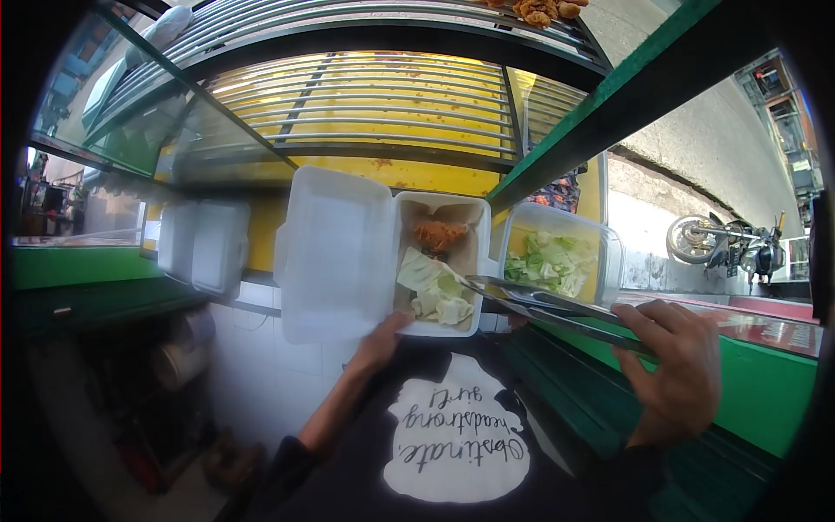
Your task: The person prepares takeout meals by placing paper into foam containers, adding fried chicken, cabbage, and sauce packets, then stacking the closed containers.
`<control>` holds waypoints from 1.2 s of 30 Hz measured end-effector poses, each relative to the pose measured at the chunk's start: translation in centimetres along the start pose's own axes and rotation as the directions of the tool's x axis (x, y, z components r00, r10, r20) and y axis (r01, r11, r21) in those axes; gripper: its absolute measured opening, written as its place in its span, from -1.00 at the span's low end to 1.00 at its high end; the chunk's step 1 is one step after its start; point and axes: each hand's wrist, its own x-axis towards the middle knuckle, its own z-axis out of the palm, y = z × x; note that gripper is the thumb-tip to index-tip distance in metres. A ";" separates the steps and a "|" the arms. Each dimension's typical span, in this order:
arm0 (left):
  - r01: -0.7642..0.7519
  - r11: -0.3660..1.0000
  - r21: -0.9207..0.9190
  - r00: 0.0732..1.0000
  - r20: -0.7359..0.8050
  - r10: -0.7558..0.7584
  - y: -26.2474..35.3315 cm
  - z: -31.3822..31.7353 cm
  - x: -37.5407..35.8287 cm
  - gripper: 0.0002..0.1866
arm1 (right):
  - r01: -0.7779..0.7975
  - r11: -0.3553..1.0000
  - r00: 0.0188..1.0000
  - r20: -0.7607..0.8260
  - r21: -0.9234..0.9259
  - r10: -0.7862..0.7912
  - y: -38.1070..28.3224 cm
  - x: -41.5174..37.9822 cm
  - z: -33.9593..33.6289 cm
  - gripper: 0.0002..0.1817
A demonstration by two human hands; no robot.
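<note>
My left hand (380,342) holds an open white foam takeaway box (481,228) by its near edge, thumb on top and the other fingers mostly hidden beneath. Inside the box a piece of fried chicken (440,233) lies at the far end on brown paper. Pale cabbage leaves (439,300) cover the near part. The box's lid (337,252) is folded out to the left. My right hand (674,361) is closed around metal tongs (565,306), whose tips reach the cabbage at the box's right side. Just right of the box, a clear plastic tub (609,261) contains chopped lettuce (552,263).
A closed foam box (204,246) stands at the left behind glass. Ahead, metal rack bars (391,96) run above a crumb-strewn yellow tray (348,178), with fried pieces (546,10) at the top. A green frame post (600,96) slants on the right, and a motorcycle (735,244) stands outside.
</note>
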 end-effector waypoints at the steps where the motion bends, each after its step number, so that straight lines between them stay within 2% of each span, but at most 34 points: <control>1: -0.001 1.000 -0.003 1.000 -0.004 0.001 0.4 0.2 -0.3 -0.69 | 0.019 0.998 0.992 0.120 0.056 -0.026 0.2 0.6 1.1 -0.57; 3: -0.084 0.979 0.186 0.996 0.022 0.082 1.6 0.9 -1.1 -0.68 | 0.068 0.997 0.985 0.159 0.028 -0.071 -0.2 1.5 2.2 -0.60; 4: -0.085 0.979 0.184 0.996 0.014 0.083 1.7 0.9 -1.3 -0.68 | 0.114 0.993 0.973 0.200 0.001 -0.112 -0.4 1.8 2.5 -0.63; 6: -0.191 0.939 0.287 0.981 0.026 0.192 1.8 1.1 -1.7 -0.68 | 0.122 0.992 0.972 0.200 0.013 -0.122 -0.1 1.6 1.6 -0.60; 7: -0.192 0.939 0.284 0.981 0.017 0.195 2.0 1.3 -1.8 -0.68 | 0.118 0.993 0.973 0.198 0.022 -0.120 0.0 1.4 1.3 -0.58; 9: -0.116 0.984 0.134 0.986 -0.106 0.131 2.4 1.5 -1.9 -0.88 | 0.092 0.995 0.979 0.180 0.045 -0.099 0.3 1.3 1.6 -0.57; 11: -0.165 0.972 0.165 0.979 -0.092 0.182 1.5 0.7 -1.4 -0.89 | 0.056 0.996 0.984 0.165 0.069 -0.067 -0.1 1.8 2.8 -0.56; 13: -0.212 0.957 0.199 0.971 -0.070 0.230 -0.2 -0.4 -0.6 -0.90 | 0.109 0.992 0.987 0.108 0.062 -0.115 -1.0 2.6 5.3 -0.58; 15: -0.393 0.759 0.519 0.895 0.026 0.445 -1.1 -1.4 -0.2 -0.89 | 0.111 0.990 0.983 0.134 0.090 -0.123 -1.3 2.7 6.3 -0.59; 16: -0.392 0.760 0.519 0.895 0.022 0.446 -1.0 -1.7 -0.4 -0.89 | 0.118 0.986 0.978 0.160 0.116 -0.136 -1.5 2.8 6.4 -0.60; 17: -0.444 0.680 0.583 0.857 0.054 0.513 -0.9 -1.6 -0.7 -0.89 | 0.125 0.985 0.976 0.162 0.117 -0.143 -1.2 2.8 6.2 -0.60; 18: -0.490 0.591 0.641 0.813 0.092 0.575 -0.7 -1.8 -0.9 -0.88 | 0.068 0.985 0.987 0.133 0.157 -0.089 -1.2 2.6 6.1 -0.60; 19: -0.490 0.593 0.639 0.811 0.086 0.578 -0.8 -2.2 -0.9 -0.88 | 0.011 0.980 0.994 0.106 0.197 -0.033 -1.5 2.6 6.0 -0.60; 22: -0.499 0.620 0.605 0.803 0.053 0.594 -3.1 -4.8 0.7 -0.87 | -0.051 0.984 0.996 0.079 0.173 0.038 -2.8 3.2 6.9 -0.57; 23: -0.423 0.842 0.336 0.889 -0.028 0.458 -4.6 -6.3 1.8 -0.84 | -0.046 0.984 0.996 0.078 0.174 0.033 -3.6 3.6 7.6 -0.57; 24: -0.294 0.956 0.026 0.954 -0.052 0.295 -5.4 -7.5 2.3 -0.79 | -0.050 0.992 0.998 0.051 0.117 0.044 -4.5 4.1 8.6 -0.56; 25: -0.298 0.954 0.025 0.953 -0.053 0.299 -5.3 -8.3 2.0 -0.79 | -0.056 0.997 0.998 0.023 0.059 0.055 -5.6 4.7 9.5 -0.55; 27: -0.248 0.956 -0.155 0.968 -0.066 0.241 -4.7 -9.7 1.3 -0.82 | -0.068 0.997 0.998 0.008 0.028 0.067 -7.4 6.4 11.7 -0.54; 28: -0.253 0.955 -0.152 0.967 -0.060 0.246 -3.2 -9.6 0.3 -0.82 | -0.085 0.996 0.996 -0.007 -0.004 0.085 -8.3 7.5 13.0 -0.54; 30: -0.067 0.962 -0.266 0.989 -0.148 0.028 -0.3 -9.3 -1.7 -0.83 | -0.083 0.996 0.995 -0.057 -0.021 0.082 -9.8 10.0 15.4 -0.54; 31: -0.071 0.961 -0.266 0.990 -0.138 0.035 -2.0 -10.1 -0.8 -0.83 | -0.076 0.996 0.993 -0.096 -0.038 0.072 -9.6 11.4 16.7 -0.54; 33: -0.237 0.966 -0.105 0.968 -0.106 0.226 -6.3 -14.2 0.6 -0.81 | -0.093 0.995 0.986 -0.139 -0.043 0.087 -10.7 14.2 19.3 -0.54; 34: -0.243 0.964 -0.106 0.968 -0.098 0.233 -5.3 -14.2 0.3 -0.81 | -0.104 0.994 0.980 -0.175 -0.042 0.095 -11.0 15.7 20.4 -0.53; 36: -0.107 0.957 -0.270 0.980 -0.189 0.057 -2.7 -13.5 -1.3 -0.80 | -0.095 0.994 0.973 -0.217 -0.058 0.080 -10.7 18.6 22.6 -0.52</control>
